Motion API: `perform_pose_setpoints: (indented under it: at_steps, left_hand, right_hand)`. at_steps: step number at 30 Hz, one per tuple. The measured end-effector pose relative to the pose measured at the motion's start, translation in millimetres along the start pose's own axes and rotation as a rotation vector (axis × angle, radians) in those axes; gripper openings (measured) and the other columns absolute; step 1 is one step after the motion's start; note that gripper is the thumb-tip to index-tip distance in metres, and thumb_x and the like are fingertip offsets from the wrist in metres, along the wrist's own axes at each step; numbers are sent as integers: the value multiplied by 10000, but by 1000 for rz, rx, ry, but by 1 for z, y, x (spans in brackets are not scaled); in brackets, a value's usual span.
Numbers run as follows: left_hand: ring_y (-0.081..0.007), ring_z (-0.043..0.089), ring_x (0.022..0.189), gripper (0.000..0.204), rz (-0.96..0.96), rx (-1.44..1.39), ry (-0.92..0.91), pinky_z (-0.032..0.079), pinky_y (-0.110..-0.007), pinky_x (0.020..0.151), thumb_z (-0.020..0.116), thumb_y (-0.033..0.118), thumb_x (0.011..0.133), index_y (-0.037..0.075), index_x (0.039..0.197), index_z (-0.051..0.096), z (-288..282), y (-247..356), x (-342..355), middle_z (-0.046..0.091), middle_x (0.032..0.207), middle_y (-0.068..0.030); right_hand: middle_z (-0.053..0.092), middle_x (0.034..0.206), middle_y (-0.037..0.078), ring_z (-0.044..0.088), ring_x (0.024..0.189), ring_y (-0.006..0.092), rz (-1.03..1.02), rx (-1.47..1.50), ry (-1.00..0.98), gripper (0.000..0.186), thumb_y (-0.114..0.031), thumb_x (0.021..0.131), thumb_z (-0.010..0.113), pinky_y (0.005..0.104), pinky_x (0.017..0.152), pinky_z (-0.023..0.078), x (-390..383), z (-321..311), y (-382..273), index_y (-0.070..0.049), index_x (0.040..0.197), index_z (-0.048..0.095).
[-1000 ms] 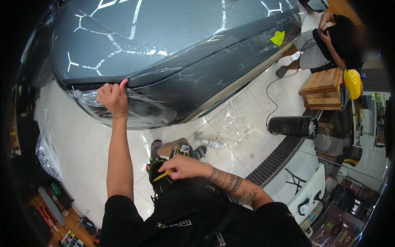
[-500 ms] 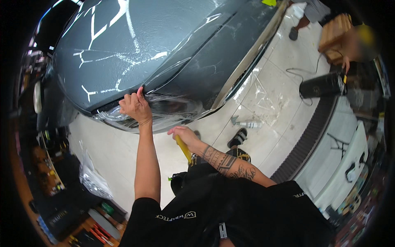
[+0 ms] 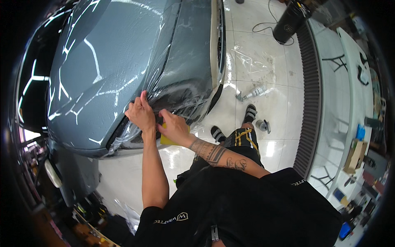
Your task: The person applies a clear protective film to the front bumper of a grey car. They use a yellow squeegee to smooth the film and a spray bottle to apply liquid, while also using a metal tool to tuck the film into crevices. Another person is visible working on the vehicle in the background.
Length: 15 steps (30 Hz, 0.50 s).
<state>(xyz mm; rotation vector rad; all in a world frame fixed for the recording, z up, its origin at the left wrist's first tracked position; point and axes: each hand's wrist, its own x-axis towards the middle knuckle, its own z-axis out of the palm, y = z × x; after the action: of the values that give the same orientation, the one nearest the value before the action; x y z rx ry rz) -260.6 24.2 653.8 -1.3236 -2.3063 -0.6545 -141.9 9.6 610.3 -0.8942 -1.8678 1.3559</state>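
Clear plastic film (image 3: 153,78) lies over the grey car's wet hood (image 3: 103,70) and hangs loose and wrinkled across the front corner by the headlight. My left hand (image 3: 141,115) pinches the film at the hood's edge, thumb pointing up. Close to its right, my right hand (image 3: 175,128) is closed around a yellow squeegee (image 3: 169,140), which shows below the fingers. The right fingertips are near the loose film; whether they touch it I cannot tell. The headlight beneath is partly hidden by film and hands.
On the tiled floor right of the car lie a spray bottle (image 3: 256,91) and a scrap of clear film (image 3: 253,61). Another spray bottle (image 3: 263,126) is beside my foot. Farther right are a black cylinder (image 3: 290,22) with a cable, a dark floor grate (image 3: 306,99) and a white table (image 3: 343,53).
My right hand has moved up with the squeegee, from away from the car to beside my left hand. The view has turned and shifted; my left hand still grips the film.
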Motion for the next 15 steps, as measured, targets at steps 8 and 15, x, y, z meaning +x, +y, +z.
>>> perform_pose_setpoints:
  at_steps: [8, 15]
  left_hand:
    - [-219, 376, 481, 233, 62, -342, -393, 330, -338, 472, 593, 203, 897, 19, 776, 517, -23, 45, 17, 479, 562, -121]
    - [-119, 340, 541, 376, -19, -456, -586, 307, -308, 490, 523, 258, 945, 1, 683, 442, -23, 23, 30, 395, 553, -38]
  right_hand:
    - [614, 821, 223, 644, 674, 362, 96, -278, -63, 465, -387, 730, 692, 450, 561, 502, 11, -30, -20, 30, 878, 550]
    - [627, 647, 201, 645, 595, 346, 71, -220, 172, 461, -441, 741, 651, 439, 555, 501, 16, -39, -26, 15, 669, 641]
